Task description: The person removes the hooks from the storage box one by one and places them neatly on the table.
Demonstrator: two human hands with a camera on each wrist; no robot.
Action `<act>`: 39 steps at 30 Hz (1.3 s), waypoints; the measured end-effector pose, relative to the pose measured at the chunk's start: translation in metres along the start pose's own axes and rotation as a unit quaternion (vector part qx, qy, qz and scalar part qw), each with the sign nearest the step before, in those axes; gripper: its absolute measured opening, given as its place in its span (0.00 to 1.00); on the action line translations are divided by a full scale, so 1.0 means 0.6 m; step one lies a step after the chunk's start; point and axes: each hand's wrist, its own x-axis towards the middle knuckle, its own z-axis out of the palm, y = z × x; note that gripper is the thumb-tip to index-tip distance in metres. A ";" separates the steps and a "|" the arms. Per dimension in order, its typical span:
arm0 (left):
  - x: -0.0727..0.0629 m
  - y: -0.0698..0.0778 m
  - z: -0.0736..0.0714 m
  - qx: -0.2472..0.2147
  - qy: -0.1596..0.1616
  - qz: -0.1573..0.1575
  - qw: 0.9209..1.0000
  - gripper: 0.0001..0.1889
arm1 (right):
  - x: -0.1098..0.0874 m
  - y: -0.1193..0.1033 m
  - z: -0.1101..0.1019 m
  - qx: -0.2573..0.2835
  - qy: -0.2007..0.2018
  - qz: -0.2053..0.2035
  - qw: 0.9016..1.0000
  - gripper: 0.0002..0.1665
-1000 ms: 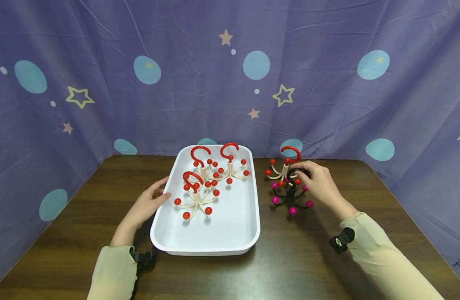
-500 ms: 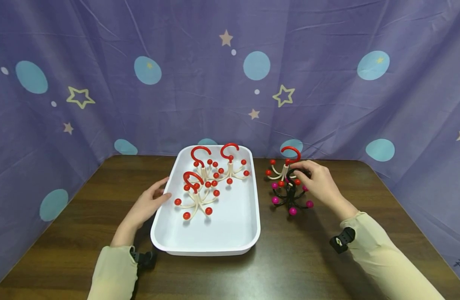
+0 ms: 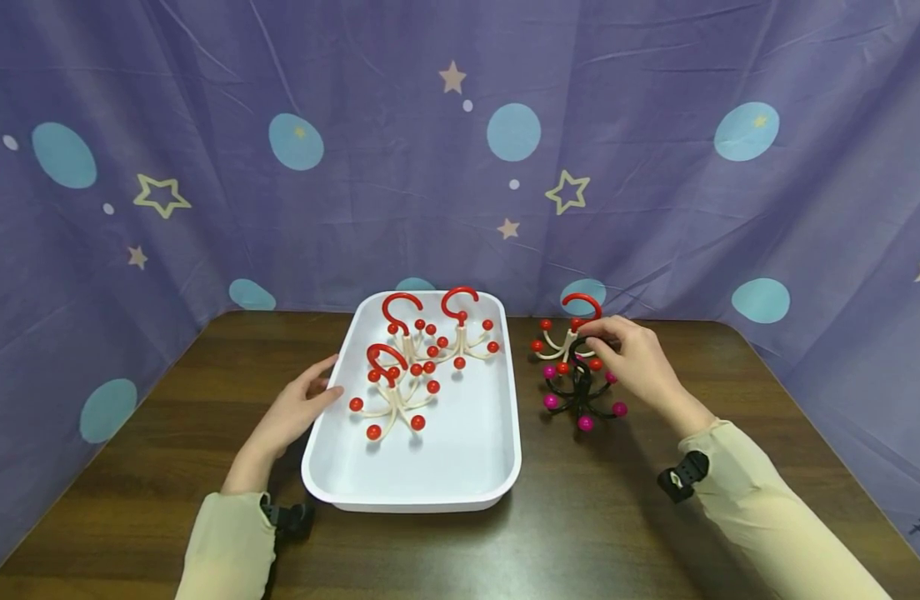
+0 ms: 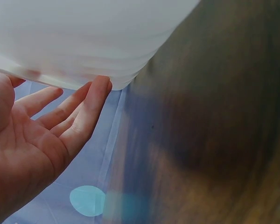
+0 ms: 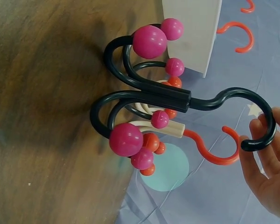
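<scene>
My right hand (image 3: 632, 358) pinches the curved top of a black hook hanger (image 5: 168, 95). Curved arms spread from its base, tipped with pink balls, and it stands upright on the table. Just behind it is a cream hanger (image 3: 570, 337) with a red hook and red balls, partly hidden by the black one and my fingers. My left hand (image 3: 291, 412) holds the left rim of a white tray (image 3: 460, 479), thumb over the rim and fingers against its outer side. Inside the tray stand several cream-and-red hook hangers (image 3: 395, 400), grouped at the left and back.
The brown wooden table (image 3: 580, 533) extends around the tray, with bare wood in front and to the right. A purple curtain (image 3: 400, 225) with stars and blue dots hangs along the back and sides.
My right hand and the top of the black hanger's hook have shifted slightly back and left; its base stays put. My left hand and the tray keep their places.
</scene>
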 end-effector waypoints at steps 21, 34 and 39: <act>0.001 -0.001 0.000 0.001 0.002 0.003 1.000 0.31 | 0.040 -0.065 0.027 0.027 -0.017 -0.033 0.999 0.10; 0.002 -0.001 0.000 0.003 -0.001 -0.002 1.000 0.32 | 0.063 -0.114 0.058 0.065 -0.040 -0.054 0.996 0.09; 0.001 0.000 -0.001 0.006 0.000 -0.001 1.000 0.31 | 0.072 -0.134 0.072 0.072 -0.044 -0.071 0.994 0.08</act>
